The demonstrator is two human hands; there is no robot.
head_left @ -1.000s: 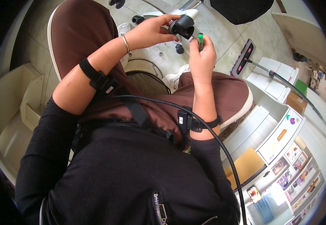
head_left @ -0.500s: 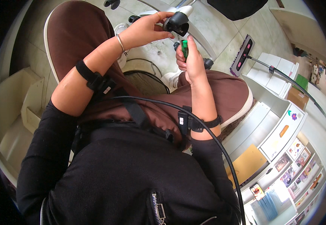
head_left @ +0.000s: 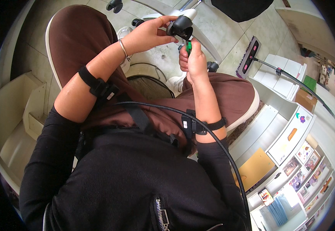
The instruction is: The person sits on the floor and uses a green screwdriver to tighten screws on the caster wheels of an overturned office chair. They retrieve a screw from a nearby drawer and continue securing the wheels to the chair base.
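A black caster wheel (head_left: pixel 180 26) sits at the end of a white leg of the swivel chair base (head_left: pixel 188 14). My left hand (head_left: pixel 150 35) grips the caster from its left side, thumb below and fingers above. Just below the caster, my right hand (head_left: pixel 195 61) is closed round a small tool with a green and black handle (head_left: pixel 189 47). The tool's upper end reaches the underside of the caster; the fist hides its lower part, and its exact kind does not show.
Another caster (head_left: pixel 114 5) of the base is at the top left. A brush head (head_left: pixel 248 57) on a long pole lies to the right, beside white drawers (head_left: pixel 291 134). A black cable (head_left: pixel 229 152) crosses my lap. A dark round mesh thing (head_left: pixel 150 85) lies between my legs.
My right hand has moved slightly up and left, bringing the green-handled tool up against the caster. My left hand keeps its hold, shifted slightly down.
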